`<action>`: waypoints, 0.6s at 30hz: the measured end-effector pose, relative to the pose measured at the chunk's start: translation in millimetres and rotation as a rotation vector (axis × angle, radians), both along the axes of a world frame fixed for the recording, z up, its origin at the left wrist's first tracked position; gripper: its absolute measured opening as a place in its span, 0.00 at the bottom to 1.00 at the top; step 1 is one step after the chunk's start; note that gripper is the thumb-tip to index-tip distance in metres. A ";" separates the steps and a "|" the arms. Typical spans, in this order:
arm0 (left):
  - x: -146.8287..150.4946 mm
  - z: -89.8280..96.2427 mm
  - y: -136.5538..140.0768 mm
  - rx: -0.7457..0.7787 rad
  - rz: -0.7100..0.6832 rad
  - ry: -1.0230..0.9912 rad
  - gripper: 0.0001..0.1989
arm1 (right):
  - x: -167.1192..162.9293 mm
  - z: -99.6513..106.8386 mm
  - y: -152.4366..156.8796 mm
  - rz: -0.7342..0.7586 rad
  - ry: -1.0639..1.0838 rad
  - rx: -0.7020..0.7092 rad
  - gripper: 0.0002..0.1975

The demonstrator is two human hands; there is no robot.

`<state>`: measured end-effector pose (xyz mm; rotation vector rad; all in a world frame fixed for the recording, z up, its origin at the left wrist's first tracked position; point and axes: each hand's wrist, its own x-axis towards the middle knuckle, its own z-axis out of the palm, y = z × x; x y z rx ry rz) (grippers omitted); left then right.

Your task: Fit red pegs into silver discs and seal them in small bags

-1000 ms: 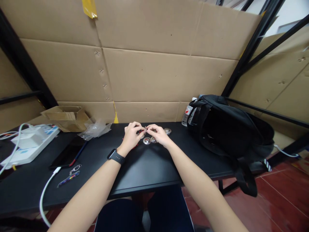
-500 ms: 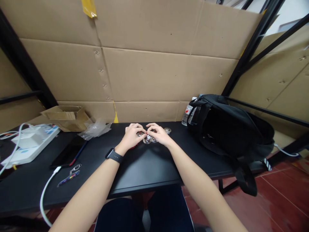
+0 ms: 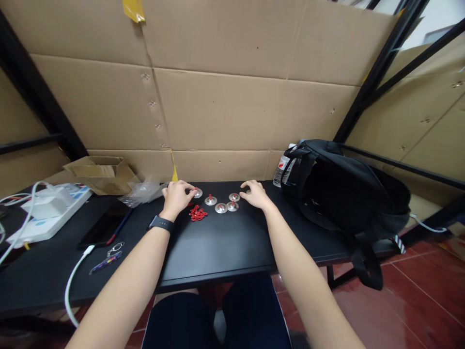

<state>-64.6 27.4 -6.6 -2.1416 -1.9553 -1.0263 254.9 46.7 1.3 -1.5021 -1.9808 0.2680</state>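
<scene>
One power strip (image 3: 51, 223) sits at the left of the black surface (image 3: 218, 249), then a phone (image 3: 105, 225), a keyring (image 3: 107, 261), a box (image 3: 101, 175) and a plastic bag (image 3: 141, 192). The left hand (image 3: 174, 198), above a watch (image 3: 162, 223), has thumb and forefinger slightly apart at the leftmost disc (image 3: 198, 194); whether its grip has hold cannot be told. Red cords (image 3: 197, 214) lie piled just below that disc. Rightward come a second disc (image 3: 210, 200), a third (image 3: 221, 209), then a close pair, the upper disc (image 3: 234, 196) behind the lower disc (image 3: 233, 207). The right hand (image 3: 257, 195) has its grip parted, thumb clear of curved fingers, over another disc, mostly hidden. Beyond stand a bottle (image 3: 282, 170) and a bag, black and gaping (image 3: 348, 189).
</scene>
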 end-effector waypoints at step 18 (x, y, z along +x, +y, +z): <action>-21.3 -6.3 2.8 -0.389 -0.033 0.173 0.05 | 32.1 -12.5 14.8 -0.201 -0.058 -0.134 0.11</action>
